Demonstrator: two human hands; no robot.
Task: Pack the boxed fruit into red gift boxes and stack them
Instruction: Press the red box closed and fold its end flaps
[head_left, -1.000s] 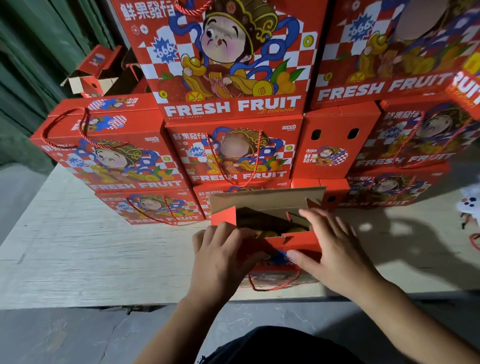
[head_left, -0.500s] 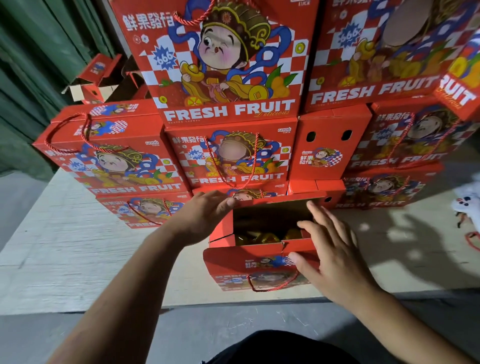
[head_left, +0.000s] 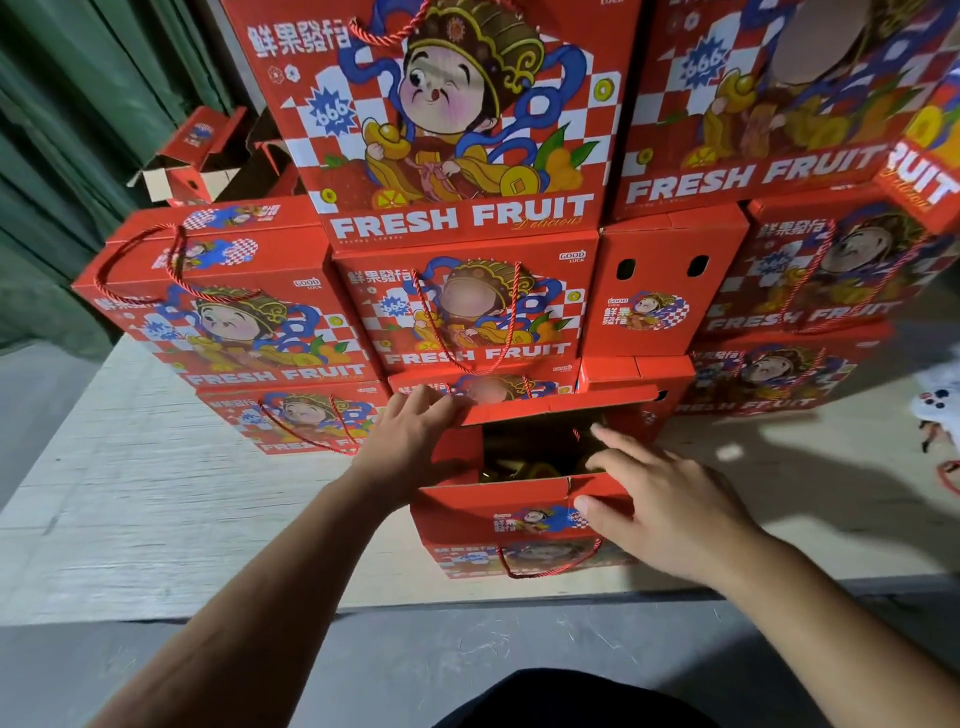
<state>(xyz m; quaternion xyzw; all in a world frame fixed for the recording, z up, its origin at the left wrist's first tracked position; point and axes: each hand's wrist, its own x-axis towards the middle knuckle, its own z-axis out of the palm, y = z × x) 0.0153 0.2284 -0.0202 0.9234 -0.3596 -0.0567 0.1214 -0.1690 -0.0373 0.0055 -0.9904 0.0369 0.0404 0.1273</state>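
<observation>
at the bottom of the frame my two forearms reach up from the grey floor toward the open gift box (head_left: 498, 525) in the lower middle, which sits on the pale board (head_left: 156, 509) right in front of the stacked boxes (head_left: 457, 312). my right hand (head_left: 670, 512) hovers at the box's near right corner, fingers spread and nearly straight over the opening, thumb tip touching the near top flap; it grips nothing. my left hand (head_left: 410, 441) lies against the left side of the box, fingertips curled over the left end of the far lid flap (head_left: 561, 408), holding its edge. inside the dark opening i can make out yellowish fruit (head_left: 524, 467), too dim to name. a red cord handle (head_left: 545, 564) hangs on the front face, below a small cartoon label whose writing is too blurred to read.

behind, the stack fills the upper frame: each front reads "fresh fruit", with "delicious" in script, "666" in a blue burst, "good luck" in a corner, and chinese characters. at the upper left an empty opened box (head_left: 202, 161) shows its brown inside.

half a second ago the far flap stood back more, and my left fingers were just reaching it; now it leans forward over the opening. my right hand has barely shifted.
</observation>
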